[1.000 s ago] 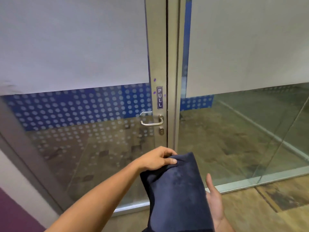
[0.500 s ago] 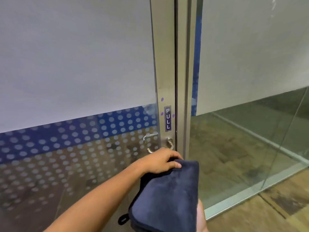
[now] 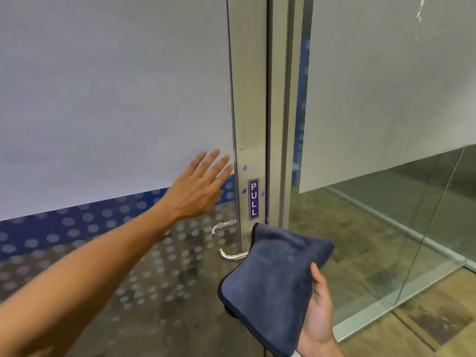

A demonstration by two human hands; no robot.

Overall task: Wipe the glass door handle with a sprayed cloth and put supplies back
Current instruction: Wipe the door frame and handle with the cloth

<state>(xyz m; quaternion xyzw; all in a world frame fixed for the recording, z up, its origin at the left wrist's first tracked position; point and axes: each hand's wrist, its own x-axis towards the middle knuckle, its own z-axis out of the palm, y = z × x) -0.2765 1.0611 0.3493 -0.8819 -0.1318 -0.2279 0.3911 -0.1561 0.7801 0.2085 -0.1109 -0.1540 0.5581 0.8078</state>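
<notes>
A folded dark blue cloth (image 3: 270, 284) lies over my right hand (image 3: 318, 313), whose thumb clamps its right edge. The cloth's far end covers the inner part of the silver lever door handle (image 3: 231, 256), and only the handle's curved left end shows. My left hand (image 3: 199, 190) is flat against the frosted glass door (image 3: 116, 99), fingers spread, just left of the metal door frame (image 3: 248, 99) and above the handle. It holds nothing. A blue PULL sticker (image 3: 253, 199) sits on the frame above the cloth.
A second handle (image 3: 222, 226) shows through the glass on the door's far side. A fixed glass panel (image 3: 386, 215) with frosted film stands to the right, its metal bottom rail (image 3: 386, 313) running along the wooden floor (image 3: 438, 318).
My left hand let go of the cloth and rose to press flat on the glass. The right hand now carries the cloth alone and has brought it onto the handle. The view moved closer.
</notes>
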